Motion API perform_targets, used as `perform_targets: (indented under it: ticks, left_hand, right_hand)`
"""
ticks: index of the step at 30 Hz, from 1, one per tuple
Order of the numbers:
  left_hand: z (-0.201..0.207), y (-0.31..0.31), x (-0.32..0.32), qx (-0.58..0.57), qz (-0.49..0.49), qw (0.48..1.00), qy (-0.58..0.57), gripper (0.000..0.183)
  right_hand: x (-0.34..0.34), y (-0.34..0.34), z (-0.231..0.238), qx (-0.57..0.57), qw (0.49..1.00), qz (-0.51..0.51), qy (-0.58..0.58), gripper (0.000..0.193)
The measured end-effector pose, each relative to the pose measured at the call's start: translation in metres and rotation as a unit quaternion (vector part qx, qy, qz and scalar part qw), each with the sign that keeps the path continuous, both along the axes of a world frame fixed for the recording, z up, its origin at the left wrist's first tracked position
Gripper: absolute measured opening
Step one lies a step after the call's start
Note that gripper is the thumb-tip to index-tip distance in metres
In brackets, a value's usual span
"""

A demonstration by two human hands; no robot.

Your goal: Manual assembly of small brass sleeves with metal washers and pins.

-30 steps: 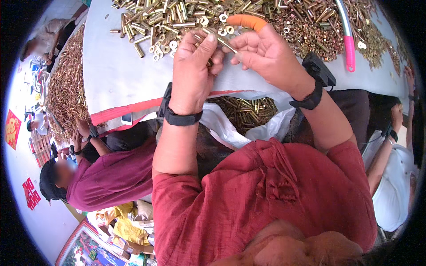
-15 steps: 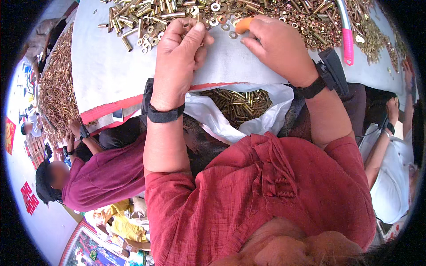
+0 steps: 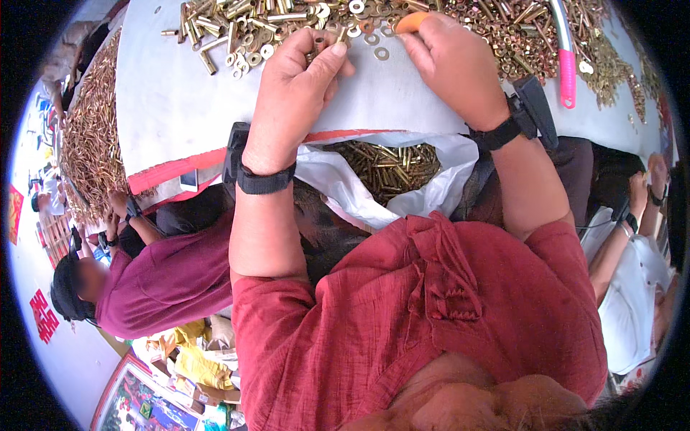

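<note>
L hand [image 3: 298,79] @11 o'c: curled, pinching tube [image 3: 342,34] | R hand [image 3: 460,68] @1 o'c: half-open, hold can't tell | step: prob. picking washers [image 3: 382,48] @12 o'c | next: needs fine R pinch

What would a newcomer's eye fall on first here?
Probably the orange finger cover on the right hand, and the pink handle to its right. Then the heap of small metal parts along the far side of the table, and the white bag of tubes below its near edge.
</note>
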State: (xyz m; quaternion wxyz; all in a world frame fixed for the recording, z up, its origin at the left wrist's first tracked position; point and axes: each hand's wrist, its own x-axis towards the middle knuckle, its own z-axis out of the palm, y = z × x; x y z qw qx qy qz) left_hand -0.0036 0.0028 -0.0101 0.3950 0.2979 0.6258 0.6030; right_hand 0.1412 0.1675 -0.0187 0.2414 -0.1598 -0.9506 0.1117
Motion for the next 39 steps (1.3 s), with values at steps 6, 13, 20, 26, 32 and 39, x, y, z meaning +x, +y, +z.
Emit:
perform_targets:
  ticks: [6, 13, 20, 26, 32, 39]
  left_hand:
    - [0.004, 0.011, 0.002, -0.016, -0.014, 0.997, 0.075, 0.015]
    - [0.002, 0.015, 0.008, 0.015, -0.030, 0.995, 0.093, 0.008]
    - [-0.009, 0.003, 0.006, -0.026, -0.040, 0.998, 0.051, 0.012]
    - [0.003, 0.005, 0.008, -0.027, -0.038, 0.998, 0.052, 0.008]
    - [-0.002, 0.007, 0.005, -0.002, -0.026, 0.998, 0.064, 0.009]
    - [0.005, 0.003, -0.003, 0.011, 0.029, 0.998, 0.057, 0.010]
  right_hand:
    - [-0.008, 0.005, 0.011, -0.104, 0.992, 0.008, 0.074, 0.009]
    - [-0.013, -0.008, 0.006, -0.322, 0.935, 0.063, 0.135, 0.009]
    - [-0.008, -0.019, 0.011, -0.270, 0.945, 0.097, 0.155, 0.011]
    - [-0.008, -0.024, 0.003, -0.164, 0.965, 0.115, 0.169, 0.018]
    - [-0.005, -0.016, 0.013, -0.123, 0.975, 0.126, 0.138, 0.027]
    - [0.006, 0.012, 0.022, -0.181, 0.977, 0.052, 0.096, 0.025]
